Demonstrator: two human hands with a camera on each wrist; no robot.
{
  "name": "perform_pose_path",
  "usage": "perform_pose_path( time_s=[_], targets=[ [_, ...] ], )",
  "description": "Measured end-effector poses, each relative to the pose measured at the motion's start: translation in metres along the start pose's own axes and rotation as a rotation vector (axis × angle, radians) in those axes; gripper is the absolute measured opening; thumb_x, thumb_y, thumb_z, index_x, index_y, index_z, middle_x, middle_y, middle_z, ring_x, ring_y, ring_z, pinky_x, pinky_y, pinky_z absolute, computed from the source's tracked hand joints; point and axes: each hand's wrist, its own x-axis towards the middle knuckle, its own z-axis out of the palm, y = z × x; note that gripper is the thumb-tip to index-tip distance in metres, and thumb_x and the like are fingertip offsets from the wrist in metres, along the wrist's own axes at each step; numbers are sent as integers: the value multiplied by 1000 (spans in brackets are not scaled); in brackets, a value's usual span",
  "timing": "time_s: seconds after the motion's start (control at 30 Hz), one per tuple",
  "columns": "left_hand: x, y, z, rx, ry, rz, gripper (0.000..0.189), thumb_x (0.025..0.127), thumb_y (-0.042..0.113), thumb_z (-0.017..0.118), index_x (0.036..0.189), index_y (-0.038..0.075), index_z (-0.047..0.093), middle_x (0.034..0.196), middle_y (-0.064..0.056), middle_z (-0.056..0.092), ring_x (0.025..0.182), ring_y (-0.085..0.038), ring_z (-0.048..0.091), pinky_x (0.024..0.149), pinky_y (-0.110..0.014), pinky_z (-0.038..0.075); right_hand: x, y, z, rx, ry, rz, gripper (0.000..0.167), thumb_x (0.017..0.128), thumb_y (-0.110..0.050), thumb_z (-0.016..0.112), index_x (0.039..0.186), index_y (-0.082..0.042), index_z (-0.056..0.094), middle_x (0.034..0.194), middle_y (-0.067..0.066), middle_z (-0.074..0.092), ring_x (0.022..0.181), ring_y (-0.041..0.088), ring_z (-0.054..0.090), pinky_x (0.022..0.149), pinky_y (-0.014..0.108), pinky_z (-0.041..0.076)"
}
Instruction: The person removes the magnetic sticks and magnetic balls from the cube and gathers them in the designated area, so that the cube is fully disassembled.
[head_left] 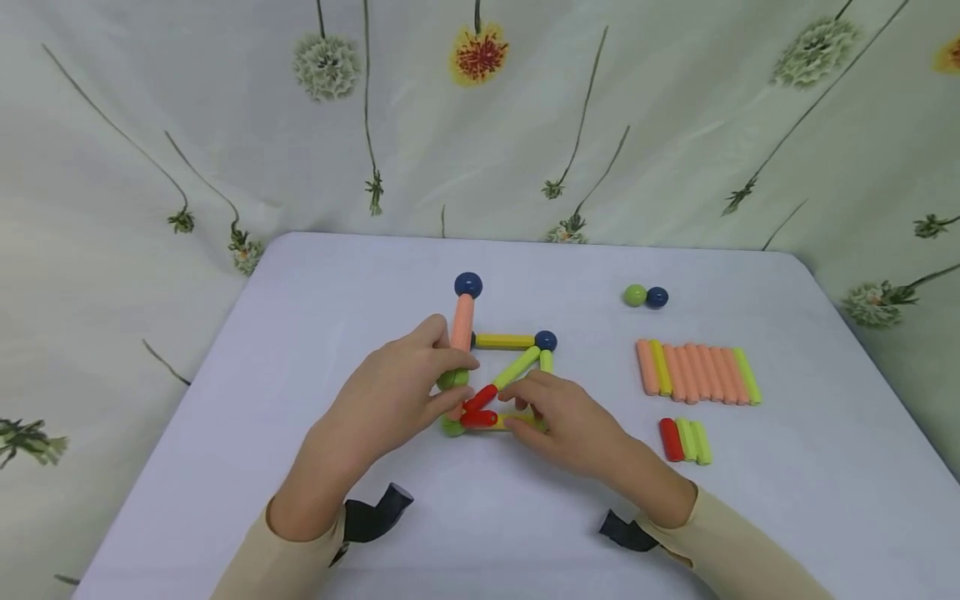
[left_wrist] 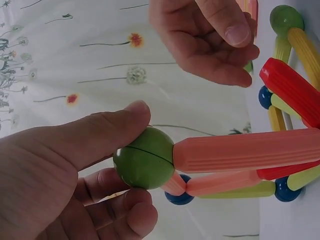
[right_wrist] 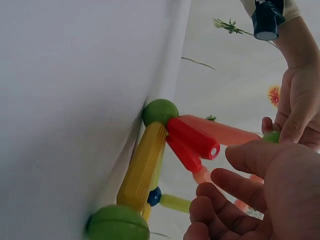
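Red stick point(right_wrist: 192, 139) juts from the lower green ball point(right_wrist: 160, 113) at the near left corner of a frame of sticks and balls, and its other end is free. From that ball its long axis slants up off the table point(head_left: 337, 287) and rightward, so the free end points at the right hand point(head_left: 566, 421). By my reading this relation matters most: the right thumb is just beside that end, apparently short of touching, and the right hand is the nearer one. Its fingers are loosely bent, thumb held away from them, with nothing between.

The left hand point(head_left: 397, 392) pinches the upper green ball point(left_wrist: 144, 157) between thumb and fingers, at the top of a salmon stick point(left_wrist: 245, 150) rising from the same lower ball. A yellow stick point(right_wrist: 142, 167) runs rightward from that corner, low along the table, beneath the free end.
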Motion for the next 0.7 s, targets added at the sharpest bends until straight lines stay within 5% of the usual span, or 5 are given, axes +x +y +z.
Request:
perform_pose_path(
  time_s=[0.43, 0.7],
  targets=[
    [4, 3, 4, 5, 10, 24, 30, 81, 20, 82, 109, 14, 75, 90, 2, 46, 59, -6, 46, 50, -20, 41, 15, -6, 22, 2, -80, -144, 17, 83, -10, 73, 100, -12, 70, 96, -6, 64, 85, 7, 55, 72, 16, 48],
    [1, 2, 2, 14, 15, 4, 29, 81, 20, 82, 108, 14, 75, 90, 2, 46, 61, -7, 47, 50, -20, 41, 19, -3, 27, 75, -162, -98, 12, 84, -10, 71, 96, -12, 73, 83, -10, 64, 70, 6, 55, 62, 16, 46]
  ],
)
